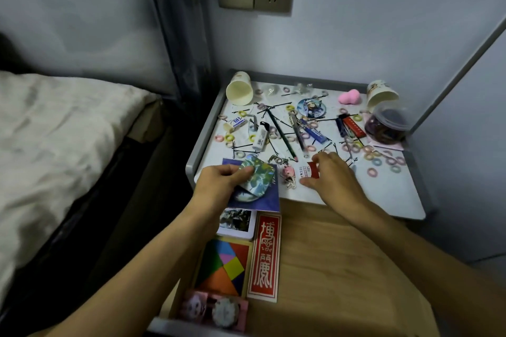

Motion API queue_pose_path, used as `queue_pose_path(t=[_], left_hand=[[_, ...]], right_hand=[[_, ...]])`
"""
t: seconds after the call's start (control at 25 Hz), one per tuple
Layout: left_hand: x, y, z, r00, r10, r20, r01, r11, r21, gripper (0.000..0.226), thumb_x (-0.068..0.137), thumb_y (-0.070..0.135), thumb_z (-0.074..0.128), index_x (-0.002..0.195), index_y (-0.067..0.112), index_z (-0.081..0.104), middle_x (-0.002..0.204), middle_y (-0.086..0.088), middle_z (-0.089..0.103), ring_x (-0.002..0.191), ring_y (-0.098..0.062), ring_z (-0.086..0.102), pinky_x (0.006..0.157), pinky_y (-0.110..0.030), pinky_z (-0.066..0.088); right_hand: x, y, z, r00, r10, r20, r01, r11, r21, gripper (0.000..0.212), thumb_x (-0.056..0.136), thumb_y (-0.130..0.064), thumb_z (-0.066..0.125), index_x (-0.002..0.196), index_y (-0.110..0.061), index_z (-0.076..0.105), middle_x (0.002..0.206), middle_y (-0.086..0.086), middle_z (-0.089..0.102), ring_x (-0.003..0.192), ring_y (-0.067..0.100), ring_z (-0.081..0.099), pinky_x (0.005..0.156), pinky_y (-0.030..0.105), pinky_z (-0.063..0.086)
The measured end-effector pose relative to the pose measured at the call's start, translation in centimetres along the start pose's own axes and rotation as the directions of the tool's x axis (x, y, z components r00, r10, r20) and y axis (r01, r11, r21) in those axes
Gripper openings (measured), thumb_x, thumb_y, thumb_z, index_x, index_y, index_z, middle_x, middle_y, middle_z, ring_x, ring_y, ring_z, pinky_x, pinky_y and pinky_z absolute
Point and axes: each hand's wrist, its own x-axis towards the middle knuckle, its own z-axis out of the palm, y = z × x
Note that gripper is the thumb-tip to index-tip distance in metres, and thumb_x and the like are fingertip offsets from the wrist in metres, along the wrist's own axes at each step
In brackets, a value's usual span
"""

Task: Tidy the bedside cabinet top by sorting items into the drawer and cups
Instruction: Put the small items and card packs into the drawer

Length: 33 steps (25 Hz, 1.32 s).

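The bedside cabinet top (383,197) is strewn with small hair ties, hairpins, pencils and erasers. My left hand (219,180) pinches a round green-patterned badge (257,172) over a blue card (267,200) at the cabinet's front edge. My right hand (331,172) holds a small red-and-white card (310,169) on the top, beside a pink keychain charm (289,174). The open wooden drawer (342,268) lies below my arms. Two paper cups lie tipped at the back, one on the left (239,89) and one on the right (380,93).
In the drawer's left side lie a photo card stack (236,223), a red bookmark (264,256), a coloured tangram (224,265) and pink cards (216,309). A clear tub (388,124) and a pink sponge (350,97) sit back right. A bed (54,145) lies left.
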Motion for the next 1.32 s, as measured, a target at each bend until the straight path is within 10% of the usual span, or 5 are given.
queue_pose_path(t=[0.32,0.52,0.84,1.04,1.32], left_hand=[[0.3,-0.4,0.5,0.999,0.016,0.036,-0.016,1.000,0.016,0.020,0.088,0.019,0.069,0.086,-0.001,0.069,0.076,-0.013,0.074,0.057,-0.017,0.068,0.051,-0.021,0.055],[0.4,-1.0,1.0,0.993,0.048,0.107,-0.070,0.975,0.210,0.020,0.088,0.024,0.070,0.080,0.006,0.070,0.068,-0.003,0.072,0.055,-0.011,0.067,0.049,-0.019,0.051],[0.5,-0.1,-0.2,0.906,0.036,0.422,-0.325,0.697,0.639,0.017,0.085,0.034,0.071,0.075,0.020,0.072,0.082,-0.001,0.074,0.079,-0.016,0.068,0.073,-0.037,0.055],[1.6,1.3,-6.3,0.948,0.157,0.276,-0.317,0.532,0.785,0.020,0.078,0.011,0.078,0.070,0.029,0.074,0.084,0.012,0.074,0.086,-0.001,0.066,0.084,-0.022,0.049],[1.7,2.0,-10.5,0.953,0.268,0.140,-0.291,0.688,0.665,0.015,0.074,0.005,0.080,0.074,0.019,0.076,0.071,0.007,0.072,0.067,0.000,0.061,0.073,-0.015,0.047]], right_hand=[[-0.2,-0.7,-0.9,0.996,0.089,0.014,-0.090,0.978,0.191,0.045,0.074,-0.022,0.083,0.099,-0.019,0.047,0.087,-0.002,0.059,0.084,0.019,0.061,0.082,0.042,0.053],[-4.7,-1.7,-3.9,0.994,0.016,0.107,-0.094,0.618,0.781,0.035,0.086,-0.012,0.071,0.115,-0.026,0.058,0.097,-0.001,0.072,0.083,0.006,0.070,0.068,0.020,0.056],[-7.7,-2.3,0.0,0.935,-0.086,0.343,-0.182,0.715,0.675,0.015,0.085,-0.023,0.073,0.099,-0.018,0.072,0.090,-0.003,0.076,0.083,0.009,0.072,0.066,0.023,0.054],[-8.2,-1.4,2.5,0.889,0.023,0.458,-0.379,0.599,0.705,0.015,0.091,-0.019,0.065,0.103,-0.010,0.068,0.088,0.002,0.077,0.079,0.010,0.073,0.062,0.018,0.052],[-5.5,-6.4,10.6,0.842,0.162,0.515,-0.516,0.522,0.679,0.021,0.087,-0.003,0.067,0.104,0.009,0.068,0.087,0.019,0.071,0.066,0.022,0.065,0.062,0.027,0.052]])
